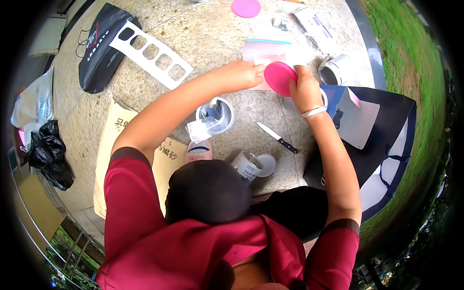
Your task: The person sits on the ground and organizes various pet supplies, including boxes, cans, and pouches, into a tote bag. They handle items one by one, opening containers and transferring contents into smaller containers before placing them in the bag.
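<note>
My right hand (306, 87) grips the rim of a round pink lid (281, 78), which is tilted. My left hand (243, 74) is just left of the lid, fingers bent above a pale plastic pouch (253, 49) with a blue top edge; whether it holds anything is unclear. Nearer me, an opened can (232, 121) has clear plastic packaging (203, 128) hanging over its rim. A knife (277, 137) with a black handle lies right of it. Close to my knees, a white printed canister (247, 165) stands beside a white round lid (267, 165).
Flat on the stone ground are a white card strip with cut-outs (152, 54) and another pink disc (246, 7). A black bag (105, 47) and brown paper bags (168, 156) lie left. An open metal can (333, 70) and a large black bag (366, 123) are right.
</note>
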Demonstrator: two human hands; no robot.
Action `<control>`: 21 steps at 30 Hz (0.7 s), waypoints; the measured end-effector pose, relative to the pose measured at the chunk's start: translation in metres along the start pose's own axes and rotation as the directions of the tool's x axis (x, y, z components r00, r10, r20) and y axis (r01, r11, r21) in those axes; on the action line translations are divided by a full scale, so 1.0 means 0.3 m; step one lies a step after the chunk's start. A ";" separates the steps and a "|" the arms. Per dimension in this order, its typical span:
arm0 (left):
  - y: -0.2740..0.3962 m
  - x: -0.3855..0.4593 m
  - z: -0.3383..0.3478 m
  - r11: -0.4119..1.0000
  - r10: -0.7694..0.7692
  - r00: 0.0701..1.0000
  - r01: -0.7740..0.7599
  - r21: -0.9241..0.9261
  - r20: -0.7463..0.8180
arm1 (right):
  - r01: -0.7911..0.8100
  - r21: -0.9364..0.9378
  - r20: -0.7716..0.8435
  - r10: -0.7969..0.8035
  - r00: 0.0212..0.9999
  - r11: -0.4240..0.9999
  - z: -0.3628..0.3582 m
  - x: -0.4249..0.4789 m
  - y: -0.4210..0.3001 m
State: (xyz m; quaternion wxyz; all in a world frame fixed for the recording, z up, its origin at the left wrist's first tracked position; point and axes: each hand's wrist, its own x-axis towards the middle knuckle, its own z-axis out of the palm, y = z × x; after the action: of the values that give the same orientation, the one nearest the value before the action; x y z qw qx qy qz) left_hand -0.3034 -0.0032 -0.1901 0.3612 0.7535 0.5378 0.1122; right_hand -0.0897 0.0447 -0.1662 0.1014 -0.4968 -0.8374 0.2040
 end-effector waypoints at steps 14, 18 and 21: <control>-0.093 -0.111 0.078 0.917 0.318 0.913 -0.227 0.329 -0.256 | -0.213 0.141 0.188 0.185 0.965 0.967 0.192 0.118 -0.041; -0.109 -0.123 0.097 0.933 0.266 0.926 -0.176 0.315 -0.270 | -0.342 0.212 0.253 0.286 0.924 0.916 0.271 0.148 0.052; -0.105 -0.122 0.098 0.931 0.266 0.921 -0.169 0.323 -0.286 | -0.317 0.049 0.326 0.284 0.901 0.947 0.306 0.167 0.077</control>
State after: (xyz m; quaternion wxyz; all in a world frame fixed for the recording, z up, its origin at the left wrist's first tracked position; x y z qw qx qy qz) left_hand -0.3245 -0.0432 -0.2238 0.1377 0.8252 0.5123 0.1941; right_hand -0.1301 0.0761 -0.2603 -0.0412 -0.5753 -0.7446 0.3360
